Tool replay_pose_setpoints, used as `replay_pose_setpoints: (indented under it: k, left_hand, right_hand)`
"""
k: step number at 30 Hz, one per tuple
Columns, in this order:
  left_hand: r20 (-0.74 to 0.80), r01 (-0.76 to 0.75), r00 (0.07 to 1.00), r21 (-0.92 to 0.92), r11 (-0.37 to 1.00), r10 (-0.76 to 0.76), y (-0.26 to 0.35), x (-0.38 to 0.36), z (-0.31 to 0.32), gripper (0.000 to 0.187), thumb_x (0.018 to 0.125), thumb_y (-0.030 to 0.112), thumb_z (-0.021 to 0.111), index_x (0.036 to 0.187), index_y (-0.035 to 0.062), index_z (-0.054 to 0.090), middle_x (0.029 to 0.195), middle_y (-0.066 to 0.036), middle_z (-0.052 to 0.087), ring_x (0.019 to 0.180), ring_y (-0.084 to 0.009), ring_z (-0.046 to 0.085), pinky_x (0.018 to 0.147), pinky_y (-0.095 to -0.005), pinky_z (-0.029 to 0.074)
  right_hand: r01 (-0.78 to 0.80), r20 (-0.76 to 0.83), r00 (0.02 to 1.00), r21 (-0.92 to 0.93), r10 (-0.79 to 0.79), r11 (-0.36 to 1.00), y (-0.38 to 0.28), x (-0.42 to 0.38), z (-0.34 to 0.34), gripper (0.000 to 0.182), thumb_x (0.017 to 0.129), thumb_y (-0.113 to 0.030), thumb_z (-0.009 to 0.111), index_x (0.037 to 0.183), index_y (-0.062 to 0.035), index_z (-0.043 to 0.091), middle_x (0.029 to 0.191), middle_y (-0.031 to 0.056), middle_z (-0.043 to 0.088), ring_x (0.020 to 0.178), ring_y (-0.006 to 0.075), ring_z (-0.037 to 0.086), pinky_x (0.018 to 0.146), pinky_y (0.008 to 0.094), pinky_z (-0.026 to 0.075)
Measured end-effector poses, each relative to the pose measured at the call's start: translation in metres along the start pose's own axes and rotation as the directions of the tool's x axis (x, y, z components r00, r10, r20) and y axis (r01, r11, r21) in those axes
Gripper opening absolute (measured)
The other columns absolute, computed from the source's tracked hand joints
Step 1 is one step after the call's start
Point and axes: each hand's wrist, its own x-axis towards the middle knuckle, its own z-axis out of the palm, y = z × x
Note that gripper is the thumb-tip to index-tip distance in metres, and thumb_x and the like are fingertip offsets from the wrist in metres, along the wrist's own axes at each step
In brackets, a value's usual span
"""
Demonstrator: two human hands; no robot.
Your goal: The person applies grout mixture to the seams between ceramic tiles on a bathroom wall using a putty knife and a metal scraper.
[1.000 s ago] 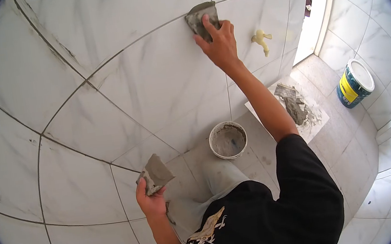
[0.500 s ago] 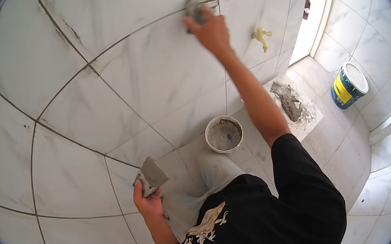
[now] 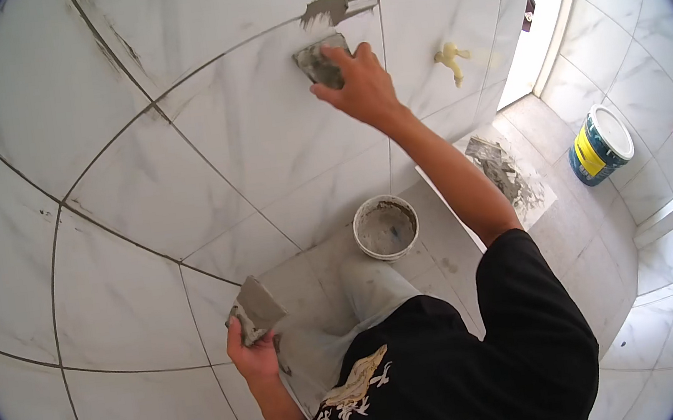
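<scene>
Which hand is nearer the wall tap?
Right. In the head view, the right hand is just left of the tap; the left hand is much lower and farther left.

Right arm outstretched, right hand gripping, fingers bent and spread; left hand lower, gripping.

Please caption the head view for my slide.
Right hand holds a flat tool below smeared paste on tiles; left hand holds another.

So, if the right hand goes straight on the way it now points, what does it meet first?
With its flat tool leading, the right hand would probably meet the left end of the grey smear on the wall first, though depth is unclear.
</scene>
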Motion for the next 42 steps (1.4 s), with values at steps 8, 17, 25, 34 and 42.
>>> replay_pose_setpoints:
  k: [8,17,25,34,42]
  left_hand:
    - [0.007,0.0,1.0,-0.03,1.0,0.0,0.004,-0.008,-0.011,0.032,0.097,0.026,0.058,0.119,0.0041,0.06,0.11,-0.009,0.071,0.088,-0.0221,0.073,0.061,-0.0359,0.064]
    - [0.112,-0.007,0.994,-0.001,1.0,0.007,0.01,-0.002,0.022,0.033,0.098,0.026,0.056,0.123,0.0034,0.059,0.113,-0.01,0.07,0.095,-0.0234,0.072,0.062,-0.0358,0.064]
    - [-0.016,0.001,1.0,-0.063,0.998,-0.002,0.005,-0.019,-0.016,0.033,0.099,0.026,0.056,0.122,0.0036,0.06,0.112,-0.01,0.071,0.092,-0.0224,0.072,0.061,-0.0348,0.063]
    - [-0.011,-0.047,0.999,-0.088,0.995,0.046,0.013,-0.026,-0.029,0.031,0.098,0.025,0.056,0.121,0.0037,0.06,0.11,-0.011,0.072,0.09,-0.0237,0.073,0.057,-0.0341,0.063]
    - [-0.069,-0.031,0.997,-0.099,0.995,0.024,0.011,-0.022,-0.037,0.033,0.098,0.026,0.056,0.122,0.0027,0.06,0.111,-0.011,0.071,0.091,-0.0235,0.073,0.06,-0.0349,0.064]
  right_hand:
    - [-0.377,-0.182,0.873,0.335,0.452,0.864,0.042,0.065,-0.046,0.075,0.08,-0.062,0.069,0.135,-0.0121,0.058,0.121,0.0271,0.062,0.116,0.0381,0.059,0.097,0.0453,0.048]
    - [-0.084,0.175,0.983,0.183,0.052,0.979,-0.081,-0.002,-0.014,0.066,0.08,-0.055,0.07,0.133,-0.0155,0.059,0.116,0.0327,0.056,0.099,0.0447,0.064,0.086,0.048,0.054]
    - [0.153,-0.265,0.954,0.028,-0.14,0.988,-0.034,0.026,0.02,0.067,0.078,-0.042,0.08,0.135,-0.0169,0.056,0.111,0.0203,0.048,0.099,0.0352,0.057,0.074,0.0444,0.055]
    - [-0.316,-0.285,0.884,0.224,0.372,0.922,0.039,0.041,-0.029,0.077,0.081,-0.067,0.067,0.131,-0.0093,0.055,0.106,0.0251,0.063,0.098,0.0353,0.064,0.081,0.0462,0.052]
    - [-0.487,0.059,0.847,0.485,0.529,0.726,-0.055,0.061,-0.032,0.079,0.078,-0.062,0.069,0.125,-0.0002,0.051,0.108,0.0204,0.065,0.083,0.0283,0.07,0.052,0.0356,0.06]
